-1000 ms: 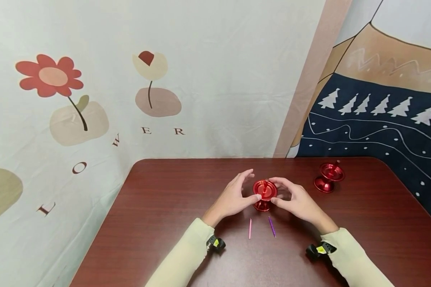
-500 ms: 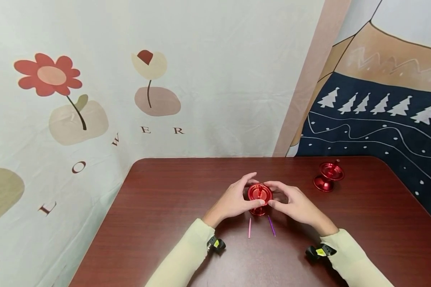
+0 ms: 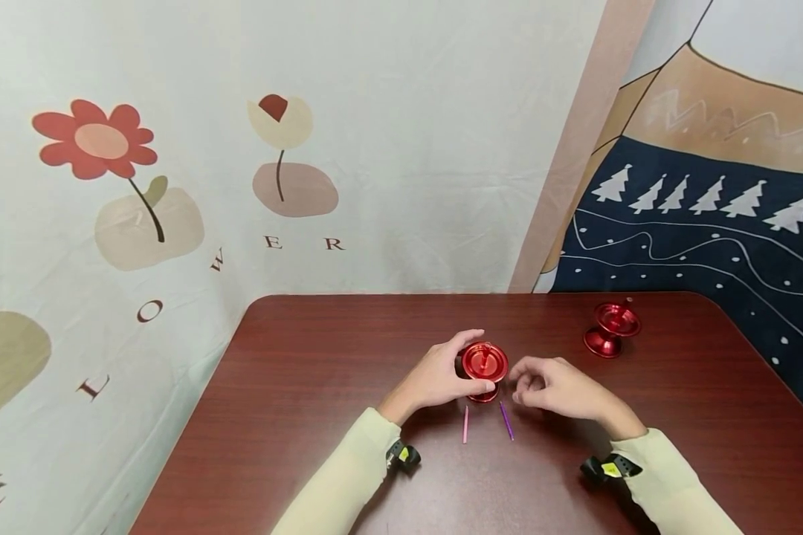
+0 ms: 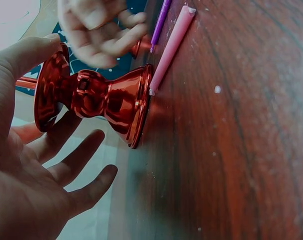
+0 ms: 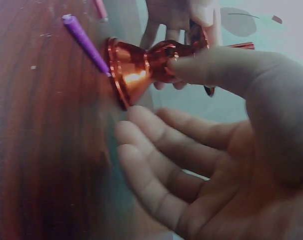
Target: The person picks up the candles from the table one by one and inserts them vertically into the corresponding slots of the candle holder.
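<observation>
Glossy metallic holder (image 4: 94, 95), smooth wood-grained table (image 3: 294, 386), matt pink candle (image 4: 172, 49), creased cloth backdrop (image 3: 415, 119)

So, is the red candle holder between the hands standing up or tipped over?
Upright: the candle holder has its wide base down on the table, its dish facing up and its post pointing upward.

Two red metallic candle holders (image 3: 485, 366), lower centre and right of the frame; two thin candles (image 3: 465, 426), lower centre, one pink, one purple; two hands (image 3: 435, 379); two wrist cameras (image 3: 410, 458); one counter (image 3: 308, 416).
</observation>
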`<state>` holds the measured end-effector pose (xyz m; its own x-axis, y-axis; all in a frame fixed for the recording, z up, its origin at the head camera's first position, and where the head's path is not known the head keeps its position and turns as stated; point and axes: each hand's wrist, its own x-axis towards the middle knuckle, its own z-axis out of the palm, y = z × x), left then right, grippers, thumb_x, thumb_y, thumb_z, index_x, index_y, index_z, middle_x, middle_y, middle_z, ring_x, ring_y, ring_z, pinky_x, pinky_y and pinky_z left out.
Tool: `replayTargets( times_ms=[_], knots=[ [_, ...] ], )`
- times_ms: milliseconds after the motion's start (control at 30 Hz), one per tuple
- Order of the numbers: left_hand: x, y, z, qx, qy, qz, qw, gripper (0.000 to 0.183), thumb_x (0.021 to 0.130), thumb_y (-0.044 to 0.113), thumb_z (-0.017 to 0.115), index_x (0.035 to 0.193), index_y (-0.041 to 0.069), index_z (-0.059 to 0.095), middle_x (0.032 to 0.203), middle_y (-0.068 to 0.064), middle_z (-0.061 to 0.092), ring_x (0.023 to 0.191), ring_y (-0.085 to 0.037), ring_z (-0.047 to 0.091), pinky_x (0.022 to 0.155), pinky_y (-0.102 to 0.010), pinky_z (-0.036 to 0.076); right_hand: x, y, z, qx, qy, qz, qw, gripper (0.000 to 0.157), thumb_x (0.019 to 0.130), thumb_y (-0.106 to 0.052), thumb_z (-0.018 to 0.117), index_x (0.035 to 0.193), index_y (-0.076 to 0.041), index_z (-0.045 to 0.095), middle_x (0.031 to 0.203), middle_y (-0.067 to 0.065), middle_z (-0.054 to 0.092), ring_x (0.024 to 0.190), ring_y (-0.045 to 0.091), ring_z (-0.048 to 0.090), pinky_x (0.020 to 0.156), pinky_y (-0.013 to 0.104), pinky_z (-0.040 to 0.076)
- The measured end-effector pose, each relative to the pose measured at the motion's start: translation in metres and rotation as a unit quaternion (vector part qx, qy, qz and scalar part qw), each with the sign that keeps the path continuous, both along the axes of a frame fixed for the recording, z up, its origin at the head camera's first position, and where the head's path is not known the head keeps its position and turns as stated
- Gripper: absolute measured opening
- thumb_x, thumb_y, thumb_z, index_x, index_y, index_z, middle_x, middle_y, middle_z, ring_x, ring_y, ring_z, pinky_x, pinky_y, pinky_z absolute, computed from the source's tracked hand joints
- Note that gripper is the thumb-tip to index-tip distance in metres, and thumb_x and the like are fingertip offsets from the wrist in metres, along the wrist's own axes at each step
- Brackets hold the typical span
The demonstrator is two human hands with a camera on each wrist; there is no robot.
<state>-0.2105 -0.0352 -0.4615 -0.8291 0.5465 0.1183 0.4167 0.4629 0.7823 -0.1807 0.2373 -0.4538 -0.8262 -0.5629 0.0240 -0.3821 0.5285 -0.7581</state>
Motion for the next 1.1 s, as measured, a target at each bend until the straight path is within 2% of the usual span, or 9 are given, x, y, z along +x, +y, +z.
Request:
replayTargets(
  times_ms=[133, 267, 400, 633, 833, 1100],
  knots=[
    [0.000, 0.000, 0.001, -0.002, -0.001, 0.002, 1.0000, 0.090, 0.088, 0.038, 0.093, 0.164, 0.013, 0.050, 0.140, -0.009, 0.072, 0.126, -0.016, 0.068, 0.108, -0.037, 0.054, 0.003, -0.006, -0.004, 0.034, -0.003, 0.019, 0.999, 0.012, 0.090, -0.017, 0.086, 0.096, -0.012, 0.077, 0.075, -0.013, 0.066, 0.066, 0.004, 0.059, 0.061, 0.025, 0.051],
    [0.000, 0.000, 0.001, -0.002, -0.004, 0.003, 1.0000, 0.089, 0.089, 0.038, 0.093, 0.163, 0.014, 0.050, 0.139, -0.009, 0.073, 0.126, -0.016, 0.068, 0.108, -0.037, 0.054, 0.008, -0.016, -0.005, 0.064, 0.022, 0.006, 0.998, 0.020, 0.085, -0.026, 0.093, 0.081, -0.021, 0.073, 0.065, -0.017, 0.060, 0.060, 0.000, 0.053, 0.054, 0.024, 0.045],
    [-0.001, -0.002, 0.001, 0.000, -0.003, 0.005, 1.0000, 0.089, 0.088, 0.038, 0.093, 0.163, 0.014, 0.051, 0.141, -0.009, 0.072, 0.128, -0.017, 0.067, 0.109, -0.038, 0.053, 0.012, -0.023, -0.004, 0.095, 0.031, -0.014, 0.995, 0.028, 0.081, -0.028, 0.097, 0.076, -0.024, 0.070, 0.062, -0.017, 0.058, 0.057, 0.000, 0.052, 0.052, 0.024, 0.043],
    [-0.002, -0.003, 0.001, 0.001, -0.003, 0.005, 1.0000, 0.087, 0.089, 0.037, 0.092, 0.162, 0.013, 0.052, 0.142, -0.008, 0.071, 0.129, -0.019, 0.067, 0.110, -0.040, 0.053, 0.015, -0.026, -0.003, 0.117, 0.016, -0.039, 0.992, 0.028, 0.079, -0.020, 0.097, 0.072, -0.025, 0.071, 0.061, -0.016, 0.059, 0.057, 0.004, 0.054, 0.053, 0.026, 0.045],
    [-0.002, -0.003, 0.000, -0.003, 0.000, 0.005, 1.0000, 0.086, 0.089, 0.038, 0.092, 0.161, 0.014, 0.053, 0.142, -0.008, 0.071, 0.128, -0.018, 0.067, 0.109, -0.039, 0.054, 0.017, -0.025, 0.000, 0.121, -0.009, -0.045, 0.992, 0.026, 0.082, -0.008, 0.091, 0.069, -0.023, 0.072, 0.059, -0.015, 0.059, 0.056, 0.007, 0.055, 0.051, 0.026, 0.045],
    [-0.002, -0.003, -0.001, -0.003, 0.006, 0.007, 1.0000, 0.085, 0.089, 0.038, 0.092, 0.161, 0.014, 0.054, 0.141, -0.008, 0.072, 0.127, -0.018, 0.068, 0.108, -0.039, 0.054, 0.022, -0.029, 0.002, 0.151, 0.031, -0.055, 0.986, 0.028, 0.073, -0.004, 0.087, 0.065, -0.024, 0.069, 0.058, -0.016, 0.056, 0.055, 0.006, 0.052, 0.051, 0.027, 0.046]
  ],
)
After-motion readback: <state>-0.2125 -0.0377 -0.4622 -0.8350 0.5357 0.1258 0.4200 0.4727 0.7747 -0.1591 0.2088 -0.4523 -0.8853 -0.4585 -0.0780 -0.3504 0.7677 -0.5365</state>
